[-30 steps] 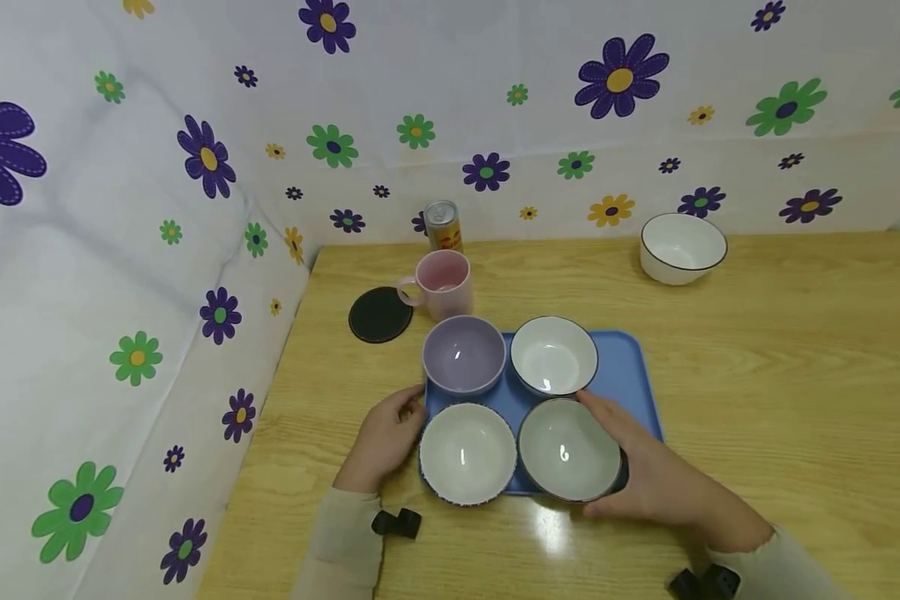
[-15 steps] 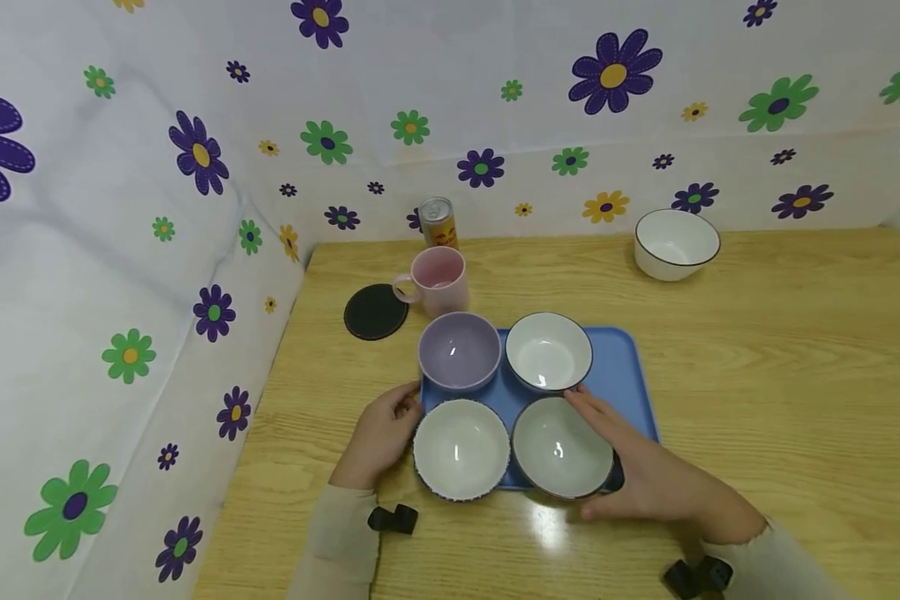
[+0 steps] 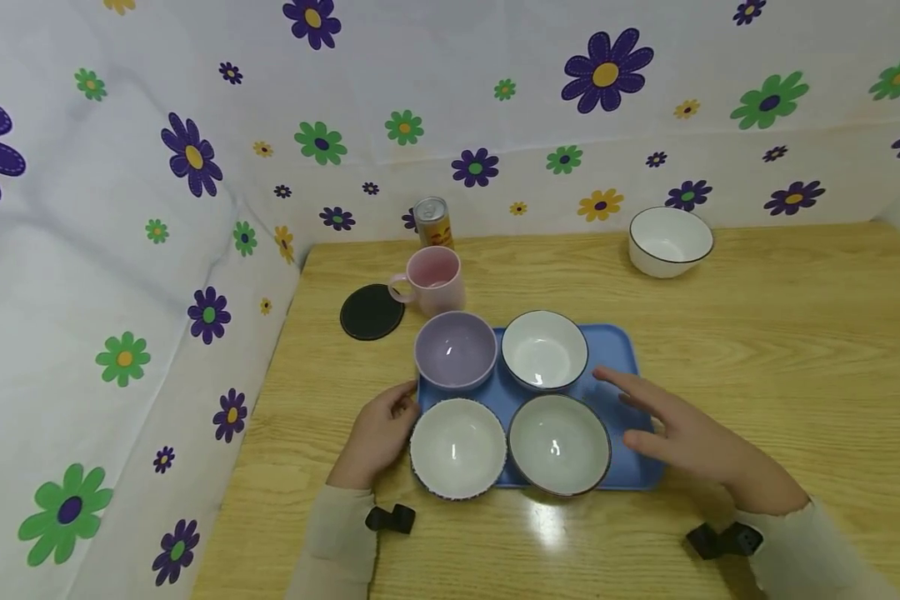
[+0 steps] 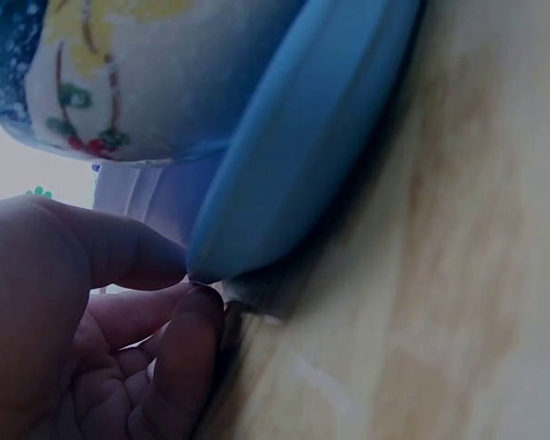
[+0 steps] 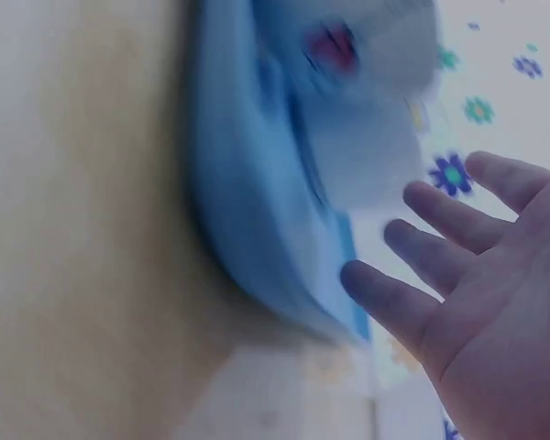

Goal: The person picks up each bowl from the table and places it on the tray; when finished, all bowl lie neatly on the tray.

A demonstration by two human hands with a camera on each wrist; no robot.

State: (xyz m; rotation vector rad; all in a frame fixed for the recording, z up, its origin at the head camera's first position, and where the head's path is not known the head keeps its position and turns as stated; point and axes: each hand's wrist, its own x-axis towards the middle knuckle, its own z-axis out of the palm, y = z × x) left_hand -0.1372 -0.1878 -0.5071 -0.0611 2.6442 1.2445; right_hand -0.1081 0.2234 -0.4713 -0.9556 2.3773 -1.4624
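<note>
A blue tray (image 3: 612, 343) carries several bowls. At its back are a purple bowl (image 3: 456, 350) and a white bowl with a dark rim (image 3: 544, 352); in front sit a cream bowl with a patterned rim (image 3: 459, 450) and a pale grey-green bowl (image 3: 559, 447). My left hand (image 3: 378, 435) pinches the tray's left edge; in the left wrist view its thumb and fingers (image 4: 133, 257) meet at the rim. My right hand (image 3: 682, 433) is over the tray's right side, holding nothing, its fingers spread apart in the right wrist view.
Behind the tray stand a pink mug (image 3: 437, 282) and a drink can (image 3: 433, 223), with a round black coaster (image 3: 372, 312) to their left. Another white bowl (image 3: 669, 243) is at the back right. A flowered cloth (image 3: 390, 67) hangs behind the table.
My right hand has let go of the grey-green bowl and moved off to the right, its fingers spreading. The left hand keeps its hold on the tray's edge.
</note>
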